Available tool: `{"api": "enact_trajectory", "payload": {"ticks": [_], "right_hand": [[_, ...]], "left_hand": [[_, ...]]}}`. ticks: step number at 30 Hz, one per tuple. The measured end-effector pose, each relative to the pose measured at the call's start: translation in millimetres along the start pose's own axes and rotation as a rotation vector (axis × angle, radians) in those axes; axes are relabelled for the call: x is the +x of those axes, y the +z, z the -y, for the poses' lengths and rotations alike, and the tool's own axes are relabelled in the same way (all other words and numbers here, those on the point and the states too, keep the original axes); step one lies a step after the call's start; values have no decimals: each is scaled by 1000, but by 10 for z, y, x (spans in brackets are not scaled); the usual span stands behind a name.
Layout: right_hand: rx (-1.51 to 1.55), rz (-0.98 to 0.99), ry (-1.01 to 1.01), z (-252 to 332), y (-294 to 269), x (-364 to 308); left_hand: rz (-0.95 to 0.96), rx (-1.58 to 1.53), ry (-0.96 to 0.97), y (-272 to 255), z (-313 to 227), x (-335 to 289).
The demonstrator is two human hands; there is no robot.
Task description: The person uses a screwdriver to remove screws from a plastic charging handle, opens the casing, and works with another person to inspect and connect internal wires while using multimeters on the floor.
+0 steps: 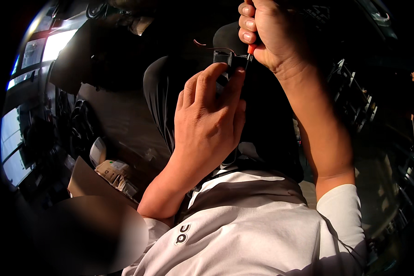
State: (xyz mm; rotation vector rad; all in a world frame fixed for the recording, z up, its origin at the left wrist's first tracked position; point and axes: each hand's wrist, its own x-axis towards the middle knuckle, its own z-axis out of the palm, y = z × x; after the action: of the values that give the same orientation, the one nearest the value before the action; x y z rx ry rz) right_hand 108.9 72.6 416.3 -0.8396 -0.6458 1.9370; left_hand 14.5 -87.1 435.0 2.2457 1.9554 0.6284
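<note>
My left hand [207, 108] is closed on a small black block-shaped part [222, 56] above my dark-trousered lap. A thin reddish wire [216, 48] trails from the top of this part toward the left. From the upper right, my right hand [273, 39] wraps round a tool that looks like a screwdriver with a red handle [251, 48]. Its thin metal shaft points down at the right side of the part, close to my left fingertips. Shadow hides the tip, so I cannot tell whether it touches. Much of the part lies under my left fingers.
An open cardboard box [94, 184] stands at the lower left, beside some brown packages [115, 174]. Dark coiled cables or straps [82, 120] lie farther left. A metal rack-like frame [354, 94] is at the right. Bright windows [57, 45] line the far left; much else is in deep shadow.
</note>
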Motion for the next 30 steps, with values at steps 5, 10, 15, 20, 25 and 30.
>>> {"api": "enact_trajectory", "payload": {"ticks": [5, 10, 15, 20, 25, 30], "right_hand": [[-31, 40, -2, -30, 16, -52], [-62, 22, -2, -104, 39, -15], [-145, 11, -21, -132, 127, -44], [-322, -74, -75, -32, 337, -194], [-367, -62, -97, -87, 356, -192], [-347, -19, -160, -222, 385, -171]], "left_hand": [[12, -42, 32, -18, -2, 26], [36, -92, -19, -33, 22, 67], [18, -63, -43, -16, 54, 52], [19, -20, -15, -54, 132, 41], [27, -51, -35, -80, 165, 28], [63, -26, -19, -81, 239, 46]]}}
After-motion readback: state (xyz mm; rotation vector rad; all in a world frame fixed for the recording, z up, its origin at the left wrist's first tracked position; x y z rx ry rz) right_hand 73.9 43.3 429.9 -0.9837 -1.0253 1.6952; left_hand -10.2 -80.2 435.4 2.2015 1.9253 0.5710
